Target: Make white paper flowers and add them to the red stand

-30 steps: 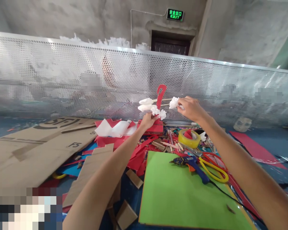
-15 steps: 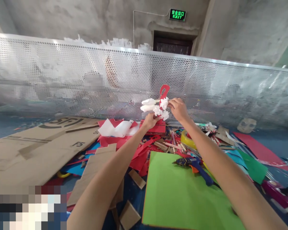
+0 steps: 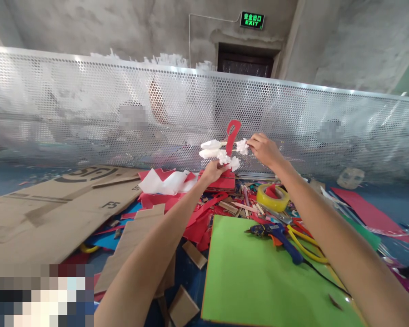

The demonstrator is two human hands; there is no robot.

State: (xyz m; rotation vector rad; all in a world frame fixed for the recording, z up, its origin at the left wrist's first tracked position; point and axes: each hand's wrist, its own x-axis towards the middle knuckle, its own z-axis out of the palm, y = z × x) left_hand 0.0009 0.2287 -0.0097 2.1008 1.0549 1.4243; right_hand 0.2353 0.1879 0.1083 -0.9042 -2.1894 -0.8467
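Out in front of me is a small craft with an upright red paper strip (image 3: 234, 136), looped at its top, and white bundles (image 3: 210, 149) sticking out to its left. My left hand (image 3: 214, 173) pinches its lower part beside crumpled white paper flowers (image 3: 229, 160). The fingers partly cover what they grip. My right hand (image 3: 264, 149) pinches another white paper flower (image 3: 242, 146) by its right side. A thin pale stick seems to run from that flower toward the red strip; whether they join is unclear.
Below lies a green board (image 3: 259, 277) with a blue glue gun (image 3: 276, 238) and yellow-handled scissors (image 3: 306, 245). Yellow tape (image 3: 272, 200), red paper scraps (image 3: 199, 227) and cardboard (image 3: 61, 209) surround it. A perforated metal barrier (image 3: 105, 104) stands behind.
My right hand has moved right with the white paper flower, away from the red strip. Its arm now uncovers more of the tape and the scissors. My left hand stays put.
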